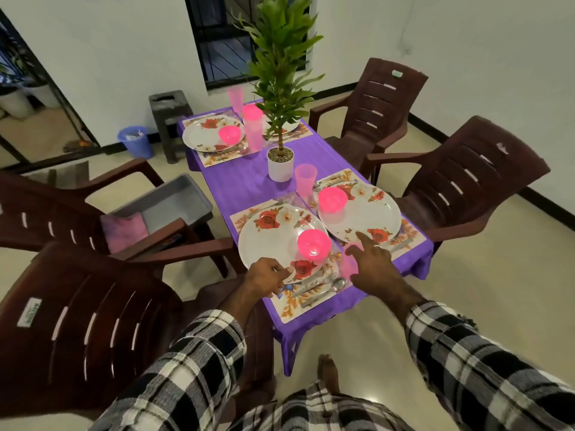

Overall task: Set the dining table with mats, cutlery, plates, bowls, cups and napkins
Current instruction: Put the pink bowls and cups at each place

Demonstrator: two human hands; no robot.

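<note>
On the near floral mat [306, 301] sits a rose-printed plate [273, 237] carrying a pink bowl [313, 245], with a fork and spoon [320, 289] lying just beside it toward the table edge. The left hand [268, 276] curls its fingers on the plate's near rim, gripping it. The right hand [371, 258] holds a pink cup [348, 263] (blurred, mostly hidden under the palm), forefinger stretched toward the neighbouring plate [364, 213] with its own bowl [332, 199]. Another cup [305, 179] stands near a white-potted plant [280, 163] on the purple cloth [242, 181]. Brown chairs [466, 181] surround the table; a grey tub [174, 202] rests on one.
</note>
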